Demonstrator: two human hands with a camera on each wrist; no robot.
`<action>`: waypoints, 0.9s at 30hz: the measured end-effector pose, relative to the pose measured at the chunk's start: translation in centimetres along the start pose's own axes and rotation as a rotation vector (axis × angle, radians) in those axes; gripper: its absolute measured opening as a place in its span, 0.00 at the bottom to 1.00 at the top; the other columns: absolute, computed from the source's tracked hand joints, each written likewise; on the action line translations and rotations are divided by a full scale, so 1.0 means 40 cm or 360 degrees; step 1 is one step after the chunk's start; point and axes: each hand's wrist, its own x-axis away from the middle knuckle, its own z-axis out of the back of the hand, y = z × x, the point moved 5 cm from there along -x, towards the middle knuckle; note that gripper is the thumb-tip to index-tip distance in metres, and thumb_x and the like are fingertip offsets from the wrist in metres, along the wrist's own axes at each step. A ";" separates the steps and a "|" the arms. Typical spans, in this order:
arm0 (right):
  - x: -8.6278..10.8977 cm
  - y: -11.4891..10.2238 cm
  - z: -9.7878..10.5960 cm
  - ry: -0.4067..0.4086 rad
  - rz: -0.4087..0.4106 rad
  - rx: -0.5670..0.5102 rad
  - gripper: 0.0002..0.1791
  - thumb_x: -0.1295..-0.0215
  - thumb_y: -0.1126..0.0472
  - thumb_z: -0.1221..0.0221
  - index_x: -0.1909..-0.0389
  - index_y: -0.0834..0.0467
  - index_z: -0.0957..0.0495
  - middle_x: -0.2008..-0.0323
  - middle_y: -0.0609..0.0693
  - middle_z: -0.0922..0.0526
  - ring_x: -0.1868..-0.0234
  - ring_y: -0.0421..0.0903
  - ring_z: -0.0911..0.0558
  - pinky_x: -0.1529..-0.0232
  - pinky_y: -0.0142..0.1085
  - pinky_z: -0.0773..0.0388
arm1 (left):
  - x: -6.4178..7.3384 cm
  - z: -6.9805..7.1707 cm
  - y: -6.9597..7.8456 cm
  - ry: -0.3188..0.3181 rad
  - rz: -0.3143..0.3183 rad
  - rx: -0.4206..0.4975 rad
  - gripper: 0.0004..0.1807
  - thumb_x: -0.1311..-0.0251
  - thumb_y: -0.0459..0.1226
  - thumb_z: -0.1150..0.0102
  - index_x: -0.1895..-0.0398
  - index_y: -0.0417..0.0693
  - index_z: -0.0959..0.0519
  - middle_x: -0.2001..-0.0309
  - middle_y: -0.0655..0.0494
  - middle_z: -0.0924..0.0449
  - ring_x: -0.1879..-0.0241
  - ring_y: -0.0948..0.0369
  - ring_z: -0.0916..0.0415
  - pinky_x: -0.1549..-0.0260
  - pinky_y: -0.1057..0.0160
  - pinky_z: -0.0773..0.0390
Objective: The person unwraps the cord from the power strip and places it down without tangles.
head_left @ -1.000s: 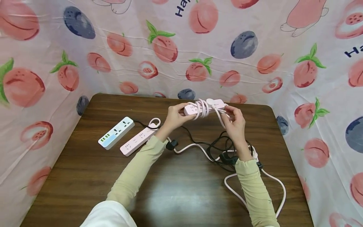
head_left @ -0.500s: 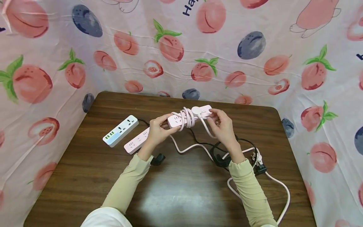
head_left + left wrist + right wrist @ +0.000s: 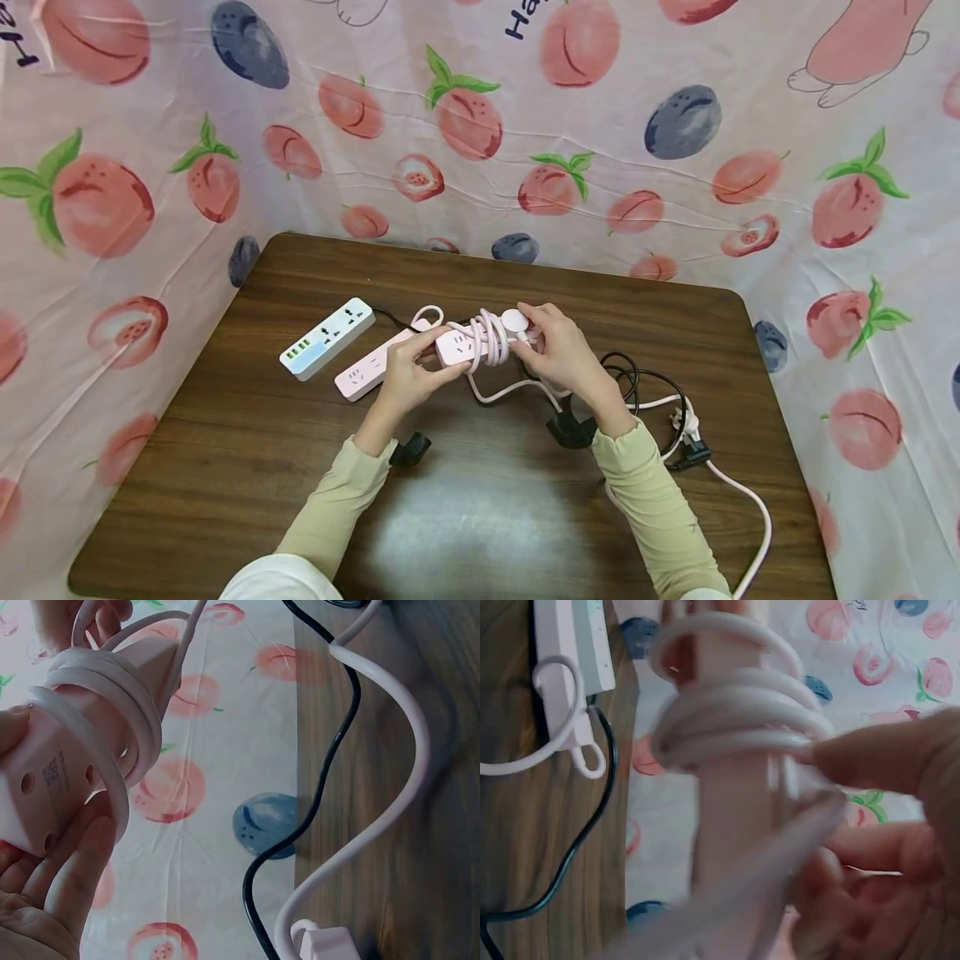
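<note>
A pink power strip [image 3: 453, 348] is held up over the table, its cord [image 3: 491, 337] wound round its middle in several turns. My left hand [image 3: 408, 371] grips its left end; in the left wrist view, fingers [image 3: 79, 874] curl under the strip's underside, which has round holes. My right hand [image 3: 558, 350] holds the right end, fingertips beside the round white plug [image 3: 515, 321] lying against the sockets. In the right wrist view, my right hand's fingers [image 3: 877, 761] touch the wound cord, and a loose stretch of cord crosses in front, blurred. The strip's right end is mostly hidden by this hand.
On the brown table [image 3: 480, 517] lie a white power strip [image 3: 327, 337] with green USB ports and another pink power strip [image 3: 367, 367]. Black and pink cords tangle at the right, near a white plug [image 3: 686, 423] and a black plug [image 3: 690, 454]. Fruit-print cloth [image 3: 450, 192] surrounds the table.
Both hands have brought the wrapped power strip left and closer to me. My right hand has shifted inward along it to the round plug. The head view has turned slightly left.
</note>
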 end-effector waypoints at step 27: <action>-0.017 0.032 -0.007 0.0103 -0.0153 -0.0057 0.17 0.51 0.63 0.31 0.64 0.69 0.24 0.72 0.58 0.24 0.73 0.49 0.24 0.75 0.34 0.28 | -0.019 -0.030 -0.008 -0.0055 -0.0059 0.0000 0.25 0.66 0.19 0.29 0.59 0.22 0.26 0.66 0.33 0.21 0.67 0.51 0.21 0.71 0.51 0.19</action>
